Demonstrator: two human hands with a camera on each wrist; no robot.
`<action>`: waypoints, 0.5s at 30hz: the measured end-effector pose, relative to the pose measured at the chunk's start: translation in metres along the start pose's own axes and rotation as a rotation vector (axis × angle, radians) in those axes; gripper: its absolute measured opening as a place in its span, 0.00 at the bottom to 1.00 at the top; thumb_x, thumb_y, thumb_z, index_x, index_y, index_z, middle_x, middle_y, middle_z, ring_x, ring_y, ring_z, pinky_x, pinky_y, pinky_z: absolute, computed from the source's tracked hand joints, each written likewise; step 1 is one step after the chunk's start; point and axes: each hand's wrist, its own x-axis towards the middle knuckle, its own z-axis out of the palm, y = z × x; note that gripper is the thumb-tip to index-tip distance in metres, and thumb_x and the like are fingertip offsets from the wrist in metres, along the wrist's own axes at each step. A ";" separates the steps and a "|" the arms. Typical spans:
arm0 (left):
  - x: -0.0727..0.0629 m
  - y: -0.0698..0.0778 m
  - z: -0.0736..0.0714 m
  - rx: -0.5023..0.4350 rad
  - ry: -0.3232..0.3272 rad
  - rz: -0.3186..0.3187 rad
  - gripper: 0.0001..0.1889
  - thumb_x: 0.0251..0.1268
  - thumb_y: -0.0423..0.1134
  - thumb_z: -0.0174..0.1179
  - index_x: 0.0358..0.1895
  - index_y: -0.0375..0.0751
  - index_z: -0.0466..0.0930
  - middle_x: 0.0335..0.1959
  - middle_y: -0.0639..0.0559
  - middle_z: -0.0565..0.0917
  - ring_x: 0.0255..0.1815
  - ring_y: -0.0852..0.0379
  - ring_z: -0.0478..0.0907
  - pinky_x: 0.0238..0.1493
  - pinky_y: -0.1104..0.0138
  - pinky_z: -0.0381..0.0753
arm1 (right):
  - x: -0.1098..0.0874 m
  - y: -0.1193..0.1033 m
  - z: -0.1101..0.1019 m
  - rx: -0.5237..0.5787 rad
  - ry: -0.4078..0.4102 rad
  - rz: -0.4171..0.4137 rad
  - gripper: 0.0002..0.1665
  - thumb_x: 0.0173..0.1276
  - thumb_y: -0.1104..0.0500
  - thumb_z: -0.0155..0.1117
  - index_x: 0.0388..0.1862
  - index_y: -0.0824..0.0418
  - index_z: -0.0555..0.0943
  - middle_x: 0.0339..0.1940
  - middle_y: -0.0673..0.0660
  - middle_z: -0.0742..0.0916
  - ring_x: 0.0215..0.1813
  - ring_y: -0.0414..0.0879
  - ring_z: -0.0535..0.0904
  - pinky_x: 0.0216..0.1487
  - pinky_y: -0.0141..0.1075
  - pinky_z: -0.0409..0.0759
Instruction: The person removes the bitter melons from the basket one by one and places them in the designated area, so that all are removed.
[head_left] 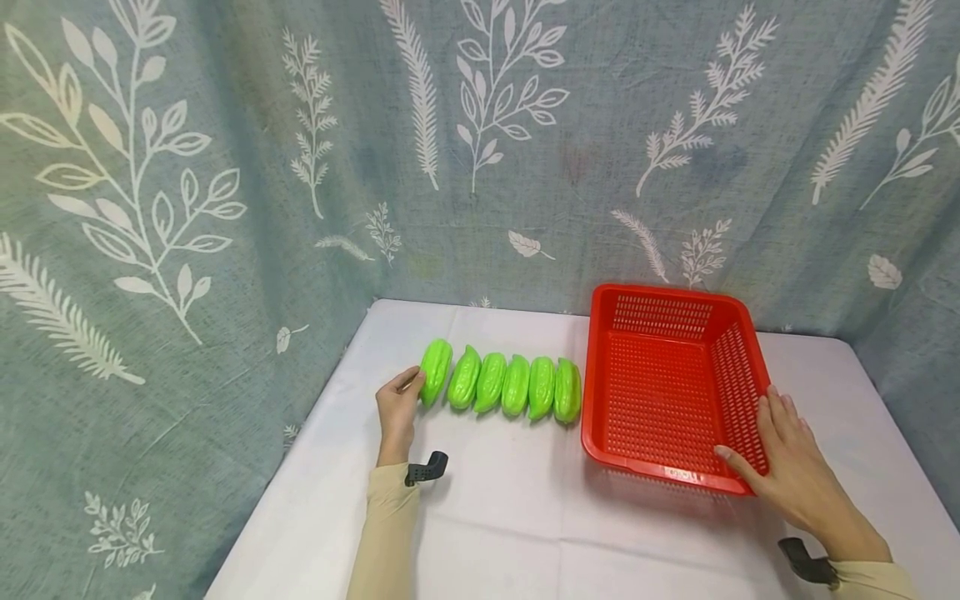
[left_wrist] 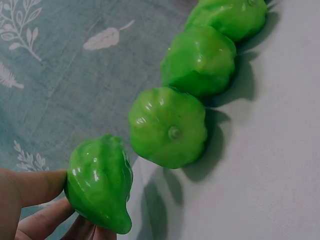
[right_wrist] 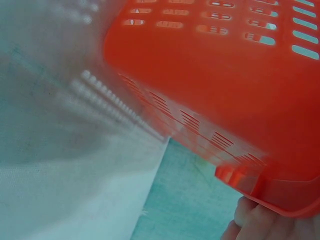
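My left hand [head_left: 399, 408] pinches a glossy green bitter melon [head_left: 435, 367] between thumb and fingers, at the left end of a row. In the left wrist view the held bitter melon [left_wrist: 97, 180] has its pointed tip downward, and a shadow lies apart from it on the cloth. Several similar bitter melons [head_left: 491, 382] lie side by side just to its right. On the right stands a red perforated plastic basket [head_left: 588, 400], with nothing inside. My right hand [head_left: 798, 467] holds its near right corner, thumb over the inside and fingers along the outer rim.
A white cloth covers the table [head_left: 495, 517]. Behind and to the left hangs a grey-green curtain [head_left: 337, 167] with white leaf prints, close to the table's edges. The row's rightmost melon [head_left: 567, 392] lies close to the basket's left wall.
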 end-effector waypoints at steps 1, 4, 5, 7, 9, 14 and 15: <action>0.000 -0.001 0.000 0.002 -0.002 0.000 0.21 0.77 0.41 0.60 0.66 0.34 0.79 0.69 0.40 0.78 0.67 0.47 0.78 0.69 0.58 0.78 | 0.000 0.000 0.000 0.002 -0.002 0.000 0.64 0.75 0.34 0.56 0.83 0.74 0.35 0.85 0.74 0.38 0.86 0.70 0.28 0.79 0.45 0.10; 0.002 -0.002 0.001 0.012 -0.005 0.004 0.21 0.77 0.40 0.60 0.66 0.33 0.78 0.68 0.39 0.78 0.68 0.46 0.77 0.70 0.56 0.77 | 0.000 -0.001 -0.001 0.005 -0.006 0.005 0.64 0.75 0.34 0.55 0.83 0.74 0.35 0.85 0.74 0.38 0.86 0.70 0.27 0.80 0.47 0.11; 0.002 -0.002 0.001 0.019 -0.004 0.005 0.21 0.77 0.40 0.60 0.66 0.33 0.78 0.68 0.39 0.78 0.68 0.45 0.77 0.71 0.55 0.77 | 0.000 -0.001 -0.001 0.006 -0.005 0.005 0.64 0.75 0.34 0.55 0.83 0.74 0.35 0.85 0.74 0.38 0.86 0.70 0.27 0.80 0.48 0.11; 0.003 -0.003 0.002 0.035 -0.004 0.007 0.21 0.77 0.41 0.60 0.66 0.33 0.79 0.68 0.38 0.78 0.69 0.44 0.76 0.71 0.55 0.77 | 0.001 -0.002 -0.001 0.007 -0.003 0.006 0.64 0.75 0.33 0.56 0.83 0.73 0.34 0.85 0.74 0.38 0.86 0.70 0.27 0.81 0.48 0.11; 0.004 -0.005 0.003 0.043 -0.002 0.006 0.21 0.77 0.41 0.60 0.66 0.33 0.79 0.68 0.38 0.78 0.70 0.43 0.76 0.72 0.54 0.76 | 0.002 -0.002 -0.002 0.007 -0.004 0.008 0.65 0.75 0.33 0.55 0.83 0.72 0.33 0.85 0.73 0.37 0.86 0.69 0.27 0.81 0.51 0.13; 0.004 -0.009 0.004 0.045 -0.004 0.001 0.21 0.76 0.41 0.60 0.65 0.33 0.79 0.67 0.38 0.79 0.70 0.43 0.76 0.72 0.54 0.76 | 0.002 -0.002 -0.001 -0.002 -0.013 0.015 0.66 0.74 0.32 0.55 0.83 0.72 0.33 0.85 0.74 0.37 0.85 0.71 0.28 0.83 0.57 0.18; 0.004 -0.010 0.004 0.046 -0.006 0.003 0.21 0.76 0.41 0.61 0.65 0.33 0.79 0.67 0.38 0.79 0.69 0.43 0.76 0.72 0.54 0.77 | 0.001 -0.002 -0.001 -0.003 -0.015 0.016 0.66 0.74 0.32 0.55 0.83 0.72 0.33 0.85 0.74 0.37 0.85 0.71 0.28 0.83 0.58 0.18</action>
